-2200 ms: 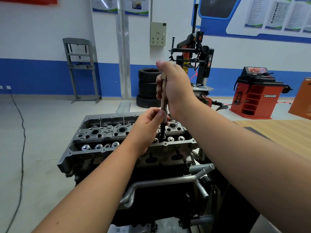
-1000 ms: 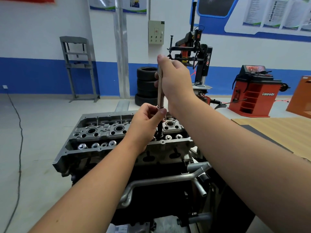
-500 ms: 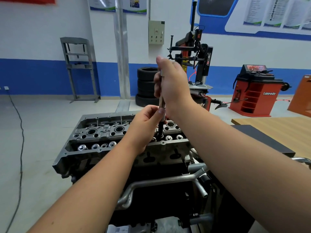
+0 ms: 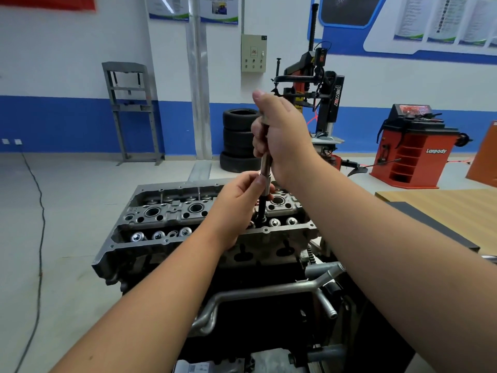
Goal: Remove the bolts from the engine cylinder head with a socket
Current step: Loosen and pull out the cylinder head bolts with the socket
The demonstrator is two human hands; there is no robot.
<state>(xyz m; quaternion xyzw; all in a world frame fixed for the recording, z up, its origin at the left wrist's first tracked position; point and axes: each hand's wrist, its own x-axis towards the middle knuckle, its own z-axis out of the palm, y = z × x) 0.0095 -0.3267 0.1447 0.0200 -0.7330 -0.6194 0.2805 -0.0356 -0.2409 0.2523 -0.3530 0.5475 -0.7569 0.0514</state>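
Note:
The grey engine cylinder head (image 4: pixel 166 211) sits on top of a dark engine block in front of me. A long socket tool (image 4: pixel 265 168) stands upright, its dark lower end (image 4: pixel 261 211) going down into a hole near the head's right side. My right hand (image 4: pixel 282 135) grips the tool's upper shaft, thumb pointing up. My left hand (image 4: pixel 239 203) pinches the lower shaft just above the head. The bolt under the socket is hidden.
Metal coolant pipes (image 4: pixel 269 292) run across the engine's front. A wooden table (image 4: pixel 443 211) stands to the right. Behind are stacked tyres (image 4: pixel 238 141), a tyre changer (image 4: pixel 317 98), a red wheel balancer (image 4: pixel 411 149) and a grey press frame (image 4: pixel 131 111). A cable (image 4: pixel 40 211) lies on the floor at left.
My right hand has shifted slightly on the upright tool, rising and then settling lower; the left hand stays pinching the lower shaft. The view moved a little.

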